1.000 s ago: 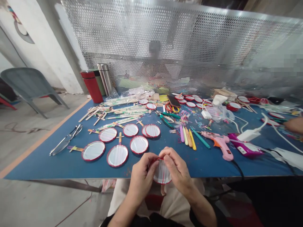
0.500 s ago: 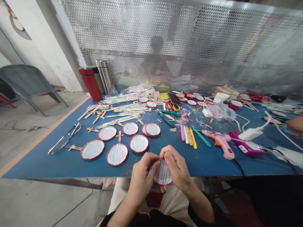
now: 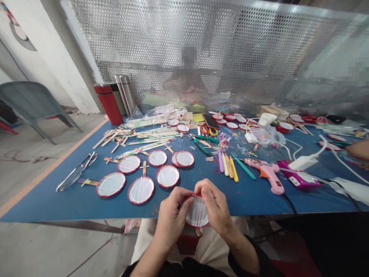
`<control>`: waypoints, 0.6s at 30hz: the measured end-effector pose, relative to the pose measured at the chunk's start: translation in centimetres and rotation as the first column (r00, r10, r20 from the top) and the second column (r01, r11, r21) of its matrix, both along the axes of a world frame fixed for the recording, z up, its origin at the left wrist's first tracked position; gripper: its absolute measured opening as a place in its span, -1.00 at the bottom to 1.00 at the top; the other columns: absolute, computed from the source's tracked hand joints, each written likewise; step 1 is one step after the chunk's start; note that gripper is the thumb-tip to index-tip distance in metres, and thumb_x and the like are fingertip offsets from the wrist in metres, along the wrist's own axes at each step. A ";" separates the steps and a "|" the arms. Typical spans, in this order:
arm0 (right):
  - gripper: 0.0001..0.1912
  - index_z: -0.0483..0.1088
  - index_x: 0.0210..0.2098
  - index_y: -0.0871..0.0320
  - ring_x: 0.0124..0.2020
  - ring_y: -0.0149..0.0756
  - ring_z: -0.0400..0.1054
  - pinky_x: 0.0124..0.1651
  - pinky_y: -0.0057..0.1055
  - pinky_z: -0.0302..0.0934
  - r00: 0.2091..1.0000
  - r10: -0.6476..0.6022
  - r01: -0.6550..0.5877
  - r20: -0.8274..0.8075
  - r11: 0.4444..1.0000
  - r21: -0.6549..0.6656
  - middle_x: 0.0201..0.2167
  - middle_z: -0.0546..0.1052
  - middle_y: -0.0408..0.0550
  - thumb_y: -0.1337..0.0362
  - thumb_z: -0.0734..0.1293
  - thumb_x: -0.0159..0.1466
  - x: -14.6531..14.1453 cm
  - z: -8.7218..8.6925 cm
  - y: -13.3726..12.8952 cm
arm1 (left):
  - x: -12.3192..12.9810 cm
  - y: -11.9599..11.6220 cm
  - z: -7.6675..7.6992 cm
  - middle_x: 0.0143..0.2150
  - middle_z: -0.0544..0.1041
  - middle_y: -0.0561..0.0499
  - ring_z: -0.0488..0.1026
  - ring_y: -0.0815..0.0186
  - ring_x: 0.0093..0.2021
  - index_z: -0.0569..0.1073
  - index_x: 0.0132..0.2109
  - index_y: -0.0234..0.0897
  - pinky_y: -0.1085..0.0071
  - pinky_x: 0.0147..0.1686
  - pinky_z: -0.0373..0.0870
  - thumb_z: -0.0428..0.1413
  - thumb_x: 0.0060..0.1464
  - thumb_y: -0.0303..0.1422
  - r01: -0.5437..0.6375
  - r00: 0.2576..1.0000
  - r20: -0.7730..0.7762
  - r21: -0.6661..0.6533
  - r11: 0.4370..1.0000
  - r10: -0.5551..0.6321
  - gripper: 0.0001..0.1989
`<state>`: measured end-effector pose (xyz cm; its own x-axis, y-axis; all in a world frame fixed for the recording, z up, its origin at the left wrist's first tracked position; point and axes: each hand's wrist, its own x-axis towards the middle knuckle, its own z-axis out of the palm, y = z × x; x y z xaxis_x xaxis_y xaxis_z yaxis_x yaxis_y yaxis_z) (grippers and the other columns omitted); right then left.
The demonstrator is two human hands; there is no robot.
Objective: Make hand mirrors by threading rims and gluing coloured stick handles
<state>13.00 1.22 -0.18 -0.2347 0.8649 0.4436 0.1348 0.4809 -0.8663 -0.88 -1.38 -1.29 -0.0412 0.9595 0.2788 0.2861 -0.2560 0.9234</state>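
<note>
Between my hands, at the table's front edge, a round white disc with a red rim stands tilted. Thin strands, one of them red, run down its face. My left hand is closed on its upper left rim, thumb and fingertips pinching there. From the upper right my right hand is closed on the same rim, fingers curled over the top. What lies between the fingertips is too small to make out. Just beyond my hands lie several similar discs, one plain and another with a stick handle.
Glasses lie at left, near wooden sticks and a red flask. Pliers, coloured markers, rubber bands and a pink glue gun with its cord lie ahead and right. Another person's hand is at far right.
The camera view has shifted slightly. My fingers have moved only a little at the top rim of the disc, and both hands still hold it.
</note>
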 end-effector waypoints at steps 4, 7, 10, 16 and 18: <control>-0.67 0.24 -0.41 0.14 -0.46 -0.45 0.17 -0.39 -0.53 0.06 1.000 0.012 -0.012 0.017 1.000 -0.014 -0.49 0.28 -0.22 0.18 0.07 0.43 0.0 0.2 0.0 | 0.1 -0.2 0.0 -0.43 0.56 0.11 0.47 0.42 -0.47 0.47 -0.29 -0.21 0.59 -0.46 0.34 0.06 0.11 -0.42 0.000 1.000 -0.002 0.020 1.000 0.000 -0.91; -0.68 0.23 -0.42 0.14 -0.46 -0.45 0.17 -0.38 -0.53 0.07 1.000 -0.005 0.005 0.013 1.000 -0.015 -0.50 0.27 -0.23 0.19 0.07 0.43 0.0 -0.1 -0.1 | 0.1 -0.3 0.1 -0.44 0.56 0.11 0.47 0.43 -0.48 0.47 -0.30 -0.21 0.60 -0.46 0.34 0.06 0.11 -0.42 0.003 1.000 -0.003 0.025 1.000 -0.003 -0.91; -0.69 0.20 -0.44 0.13 -0.50 -0.46 0.12 -0.41 -0.53 0.05 0.999 -0.047 0.047 -0.019 0.998 -0.031 -0.54 0.24 -0.25 0.21 0.09 0.43 0.0 -0.7 -0.2 | 0.1 -0.2 0.0 -0.44 0.56 0.11 0.47 0.43 -0.48 0.47 -0.30 -0.22 0.60 -0.46 0.34 0.06 0.12 -0.41 0.001 1.000 -0.007 0.021 1.000 0.000 -0.91; -0.71 0.26 -0.38 0.13 -0.47 -0.45 0.17 -0.38 -0.52 0.07 0.998 -0.052 0.052 -0.028 0.999 -0.001 -0.51 0.29 -0.23 0.22 0.08 0.44 0.0 -0.5 -0.2 | 0.0 0.0 0.0 -0.44 0.55 0.10 0.47 0.41 -0.47 0.47 -0.29 -0.22 0.58 -0.47 0.35 0.07 0.11 -0.40 -0.004 1.000 -0.004 0.010 1.000 0.004 -0.92; -0.69 0.27 -0.38 0.13 -0.44 -0.45 0.19 -0.36 -0.52 0.08 1.000 -0.023 0.023 -0.015 1.000 0.021 -0.49 0.32 -0.22 0.22 0.07 0.44 0.0 -0.3 -0.2 | 0.0 0.0 0.0 -0.45 0.55 0.10 0.47 0.41 -0.48 0.47 -0.29 -0.22 0.59 -0.47 0.35 0.07 0.11 -0.41 -0.007 1.000 -0.004 0.017 1.000 0.007 -0.92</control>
<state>13.00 1.06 -0.50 -0.2085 0.8606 0.4647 0.1336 0.4958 -0.8581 -0.86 -1.42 -1.33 -0.0465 0.9544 0.2949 0.2913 -0.2694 0.9179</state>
